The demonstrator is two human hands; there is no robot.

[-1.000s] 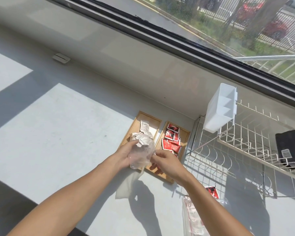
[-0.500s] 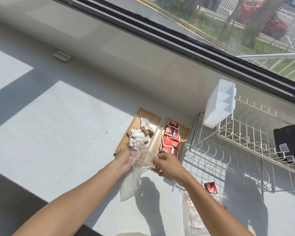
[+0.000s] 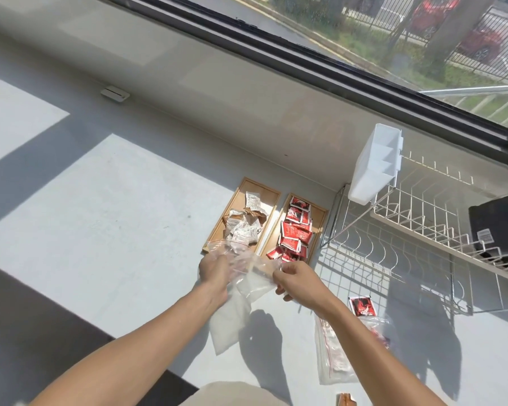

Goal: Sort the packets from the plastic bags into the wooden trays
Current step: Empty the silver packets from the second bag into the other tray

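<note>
Two wooden trays lie side by side on the grey counter. The left tray (image 3: 269,192) holds a heap of white packets (image 3: 243,231). The right tray (image 3: 320,222) holds several red packets (image 3: 295,233). Just in front of the trays, my left hand (image 3: 216,271) and my right hand (image 3: 298,278) both grip a clear plastic bag (image 3: 248,266) with a red zip strip; it looks empty. A second clear bag (image 3: 335,354) lies flat at the lower right, with one red packet (image 3: 362,306) beside its far end.
A white wire dish rack (image 3: 423,227) stands right of the trays, with a white plastic caddy (image 3: 374,167) hooked on its near corner and a black object (image 3: 500,222) on it. A window runs along the back wall. An orange item (image 3: 346,399) shows at the bottom edge.
The white packets that bulged in the held bag a second ago now lie heaped in the left tray. Both hands have drawn back toward me with the slack bag.
</note>
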